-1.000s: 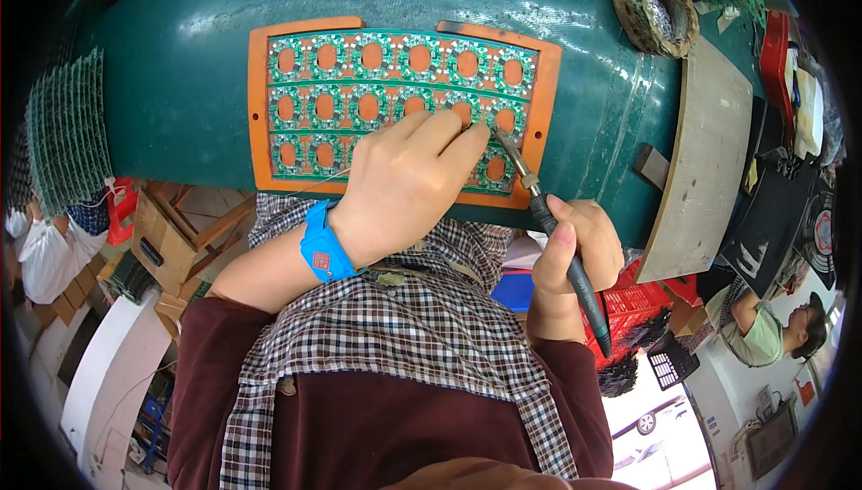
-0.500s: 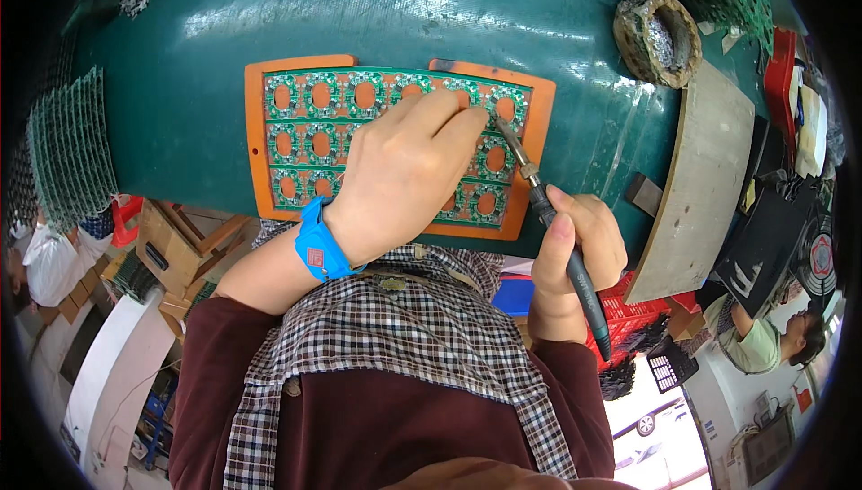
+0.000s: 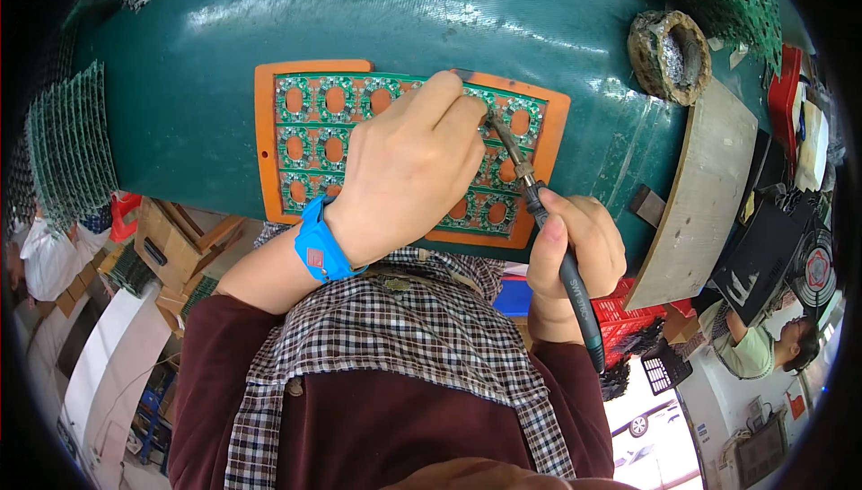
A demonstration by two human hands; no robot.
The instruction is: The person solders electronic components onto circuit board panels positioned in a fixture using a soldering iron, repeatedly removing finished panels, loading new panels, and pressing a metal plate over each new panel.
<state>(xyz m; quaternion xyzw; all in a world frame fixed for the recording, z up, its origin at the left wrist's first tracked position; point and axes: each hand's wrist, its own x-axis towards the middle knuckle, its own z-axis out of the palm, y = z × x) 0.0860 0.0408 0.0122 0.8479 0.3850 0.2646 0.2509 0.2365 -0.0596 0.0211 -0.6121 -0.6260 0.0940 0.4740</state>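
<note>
**Green panel under the iron**

Checked cloth and dark red sleeves at 6 o'clock. Right hand [image 3: 575,248] at 4 o'clock, fingers wrapped pen-style round a black soldering iron [image 3: 552,248], likely for fine control; tip angled up to 12 o'clock. Left hand [image 3: 409,167], blue wrist strap [image 3: 319,248], fingers pinched together at the tip; what they hold, cannot tell. Green circuit panel [image 3: 310,135] sits in an orange frame [image 3: 263,144] at centre, keeping it flat. Crusted tip holder [image 3: 669,55] at 1 o'clock, within reach.
</note>
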